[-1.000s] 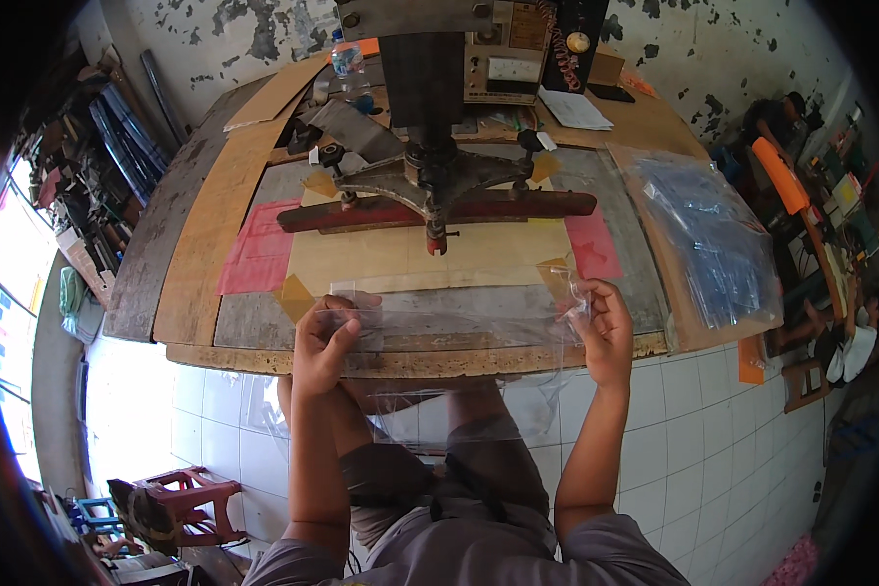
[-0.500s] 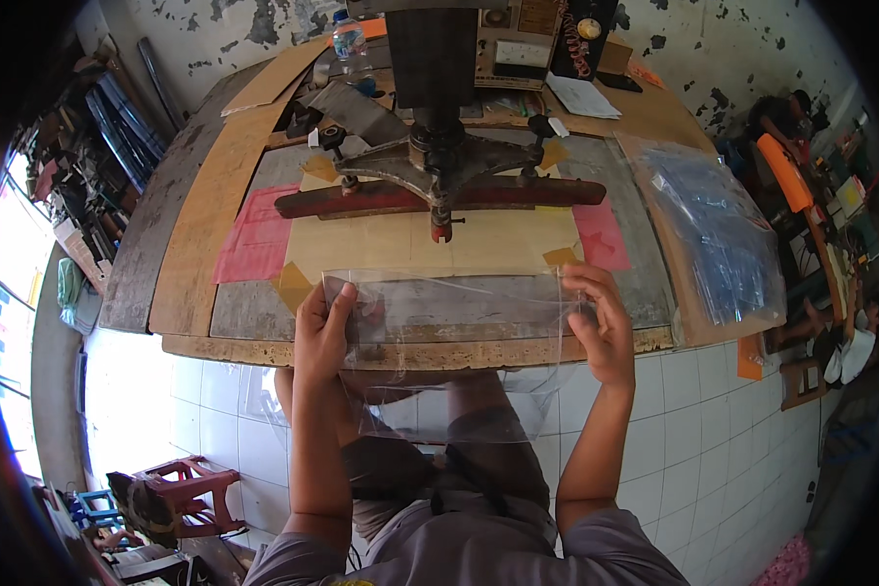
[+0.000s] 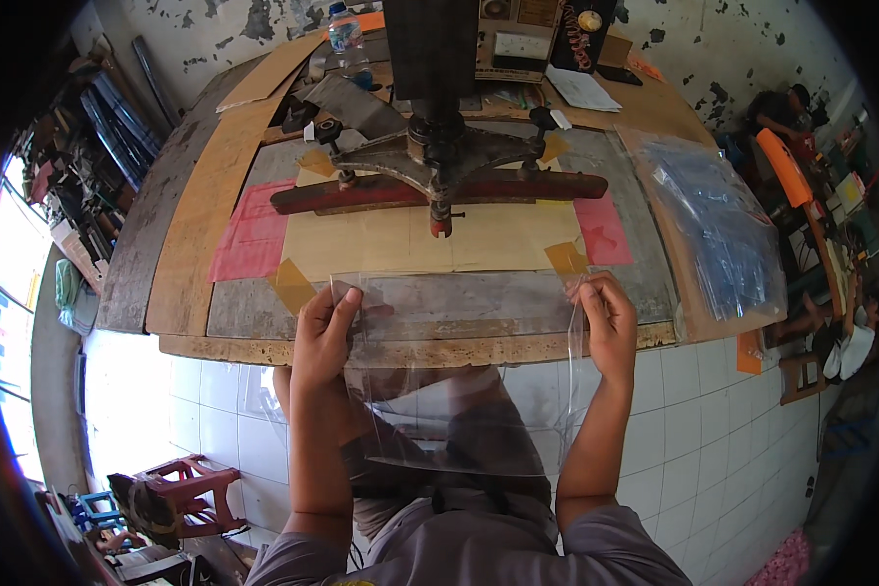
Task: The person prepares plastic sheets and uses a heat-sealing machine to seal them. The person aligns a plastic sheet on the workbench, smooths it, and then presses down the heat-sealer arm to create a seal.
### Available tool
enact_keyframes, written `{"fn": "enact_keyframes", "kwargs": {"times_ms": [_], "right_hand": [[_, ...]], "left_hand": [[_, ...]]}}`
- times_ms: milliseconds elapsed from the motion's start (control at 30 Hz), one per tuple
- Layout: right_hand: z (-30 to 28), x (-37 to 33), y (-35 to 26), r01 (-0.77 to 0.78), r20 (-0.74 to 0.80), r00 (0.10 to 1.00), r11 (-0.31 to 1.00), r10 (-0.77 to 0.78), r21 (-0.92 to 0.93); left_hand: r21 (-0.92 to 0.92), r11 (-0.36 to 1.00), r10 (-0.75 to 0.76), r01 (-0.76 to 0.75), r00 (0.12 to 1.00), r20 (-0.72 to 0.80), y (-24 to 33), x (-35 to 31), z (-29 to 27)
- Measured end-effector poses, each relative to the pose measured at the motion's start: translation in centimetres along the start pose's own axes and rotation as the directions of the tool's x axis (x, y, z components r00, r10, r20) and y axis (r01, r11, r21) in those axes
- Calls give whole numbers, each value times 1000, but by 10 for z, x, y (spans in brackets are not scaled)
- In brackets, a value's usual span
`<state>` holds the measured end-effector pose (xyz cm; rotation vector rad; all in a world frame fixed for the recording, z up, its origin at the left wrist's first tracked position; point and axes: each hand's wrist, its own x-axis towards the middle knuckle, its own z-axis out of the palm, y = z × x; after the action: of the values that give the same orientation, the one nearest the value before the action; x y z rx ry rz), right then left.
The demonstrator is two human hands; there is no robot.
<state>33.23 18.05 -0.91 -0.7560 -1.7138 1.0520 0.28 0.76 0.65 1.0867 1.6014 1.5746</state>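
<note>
Workbench (image 3: 181, 264): worn board top, press machine (image 3: 438, 176) at centre. Clear plastic sheet (image 3: 459, 391): spans the bench's near edge, hanging toward my lap; I judge it light, limp, slippery, best taken at the top corners. Left hand (image 3: 322, 332), right hand (image 3: 607, 322): fingers pinched on those corners.

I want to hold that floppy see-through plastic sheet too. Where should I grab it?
Grip the clear, thin plastic sheet at its two upper corners, from the sides, like the left hand and right hand do. It is wide and limp, so one grip would probably let it fold.
</note>
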Motion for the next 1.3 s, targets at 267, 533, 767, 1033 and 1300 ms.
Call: {"fn": "enact_keyframes", "kwargs": {"times_ms": [267, 533, 767, 1033, 1300], "right_hand": [[2, -3, 1, -8, -38, 999, 999, 10, 49], [4, -3, -1, -60, -50, 997, 997, 62, 47], [2, -2, 3, -38, -49, 998, 998, 40, 40], [5, -2, 1, -44, -65, 997, 999, 45, 21], [3, -3, 2, -22, -46, 999, 1000, 23, 7]], "left_hand": [[-106, 994, 18, -12, 999, 50, -4, -1, -2], [-115, 985, -141, 130, 986, -93, 10, -5, 3], [-44, 990, -140, 136, 985, -105, 20, -5, 3], [-150, 988, -40, 40, 999, -2, 2, -1, -3], [-90, 995, -50, 49, 999, -9, 4, -3, -3]]}}
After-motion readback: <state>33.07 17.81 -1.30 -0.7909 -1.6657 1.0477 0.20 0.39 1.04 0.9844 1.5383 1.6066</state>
